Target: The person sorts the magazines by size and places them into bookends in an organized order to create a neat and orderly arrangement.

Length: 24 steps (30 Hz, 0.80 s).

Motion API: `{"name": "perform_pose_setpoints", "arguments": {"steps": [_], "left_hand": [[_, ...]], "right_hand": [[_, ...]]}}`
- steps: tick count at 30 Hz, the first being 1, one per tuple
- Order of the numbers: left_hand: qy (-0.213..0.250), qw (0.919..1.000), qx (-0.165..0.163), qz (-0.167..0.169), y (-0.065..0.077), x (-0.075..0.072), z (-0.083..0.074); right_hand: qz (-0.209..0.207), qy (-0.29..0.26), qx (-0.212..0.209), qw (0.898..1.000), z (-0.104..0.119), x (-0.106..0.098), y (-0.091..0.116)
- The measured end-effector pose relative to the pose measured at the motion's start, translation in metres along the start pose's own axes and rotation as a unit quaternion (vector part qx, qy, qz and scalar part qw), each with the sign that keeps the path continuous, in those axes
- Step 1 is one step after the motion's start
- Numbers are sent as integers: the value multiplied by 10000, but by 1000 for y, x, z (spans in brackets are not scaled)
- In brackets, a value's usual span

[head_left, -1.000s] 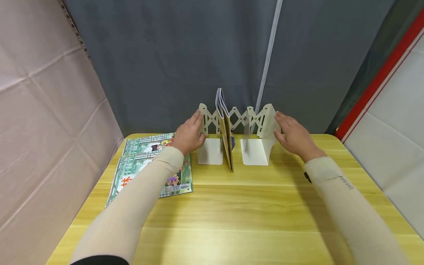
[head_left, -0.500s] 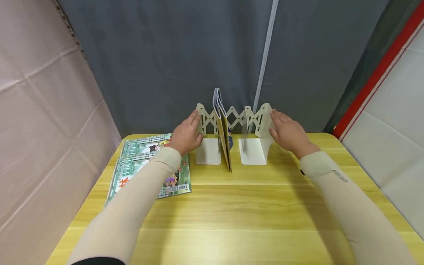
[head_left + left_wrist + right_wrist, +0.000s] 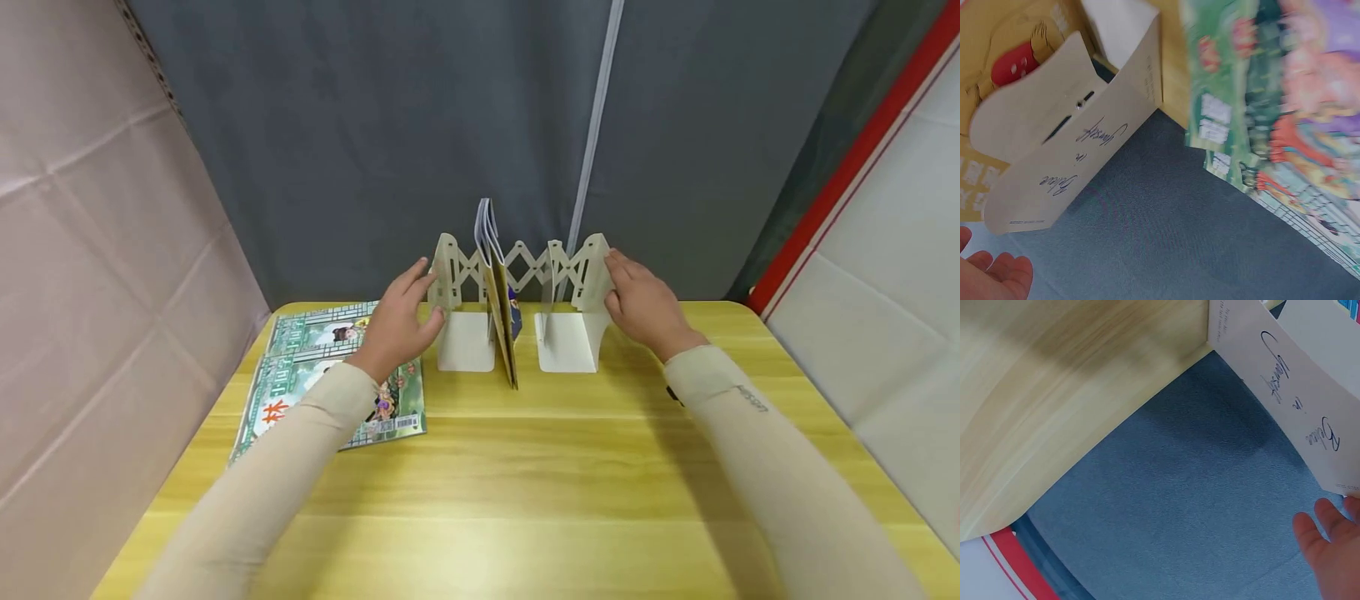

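Note:
An extendable white book rack (image 3: 566,346) with crisscross lattice bars stands at the back of the table. Several thin books (image 3: 497,308) stand upright in it, left of its middle, leaning slightly. My left hand (image 3: 393,329) is beside the rack's left end panel, fingers straight and spread. In the left wrist view, a small gap separates the fingertips from that lettered panel (image 3: 1094,140). My right hand (image 3: 645,307) rests straight fingers against the right end panel (image 3: 597,287). In the right wrist view its fingertips meet the panel's edge.
Green illustrated magazines (image 3: 300,375) lie flat and overlapping on the left of the wooden table (image 3: 562,483), partly under my left forearm. A dark grey curtain (image 3: 375,125) hangs right behind the table. Pale cloth panels (image 3: 97,250) flank both sides.
My left hand has come off the left end panel and moved left, its fingers spreading. My right hand stays at the right panel. The view has shifted slightly.

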<state>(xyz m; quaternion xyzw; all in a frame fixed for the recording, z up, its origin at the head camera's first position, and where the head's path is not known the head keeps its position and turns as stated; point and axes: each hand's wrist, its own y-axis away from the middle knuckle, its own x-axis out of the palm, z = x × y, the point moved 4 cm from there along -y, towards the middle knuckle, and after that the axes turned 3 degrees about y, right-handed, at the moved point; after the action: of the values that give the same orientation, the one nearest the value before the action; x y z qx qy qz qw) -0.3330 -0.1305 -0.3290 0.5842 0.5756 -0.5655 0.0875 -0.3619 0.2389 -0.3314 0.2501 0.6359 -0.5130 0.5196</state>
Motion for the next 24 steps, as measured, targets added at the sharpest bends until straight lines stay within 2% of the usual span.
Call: {"name": "perform_pose_setpoints", "arguments": {"steps": [4,9,12,17,20,24], "left_hand": [[-168,9997,151,118,33,-8,5],[-623,9947,313,755,68,-3,20],[-1149,9830,445,1358,85,5,29],[-1813,9530,662,2336,108,21,40],[-1814,9439,617,2688,119,27,45],[-1573,9373,260,3100,131,32,50]], "right_hand": [[-6,-56,46,10000,-1,0,-1],[-28,-195,115,9997,-3,-1,-2],[-7,-241,138,9996,-4,1,-1],[-36,-324,192,9993,-6,3,-1],[-73,-391,236,9989,-6,5,0],[-101,-460,227,9986,-4,7,0]]}}
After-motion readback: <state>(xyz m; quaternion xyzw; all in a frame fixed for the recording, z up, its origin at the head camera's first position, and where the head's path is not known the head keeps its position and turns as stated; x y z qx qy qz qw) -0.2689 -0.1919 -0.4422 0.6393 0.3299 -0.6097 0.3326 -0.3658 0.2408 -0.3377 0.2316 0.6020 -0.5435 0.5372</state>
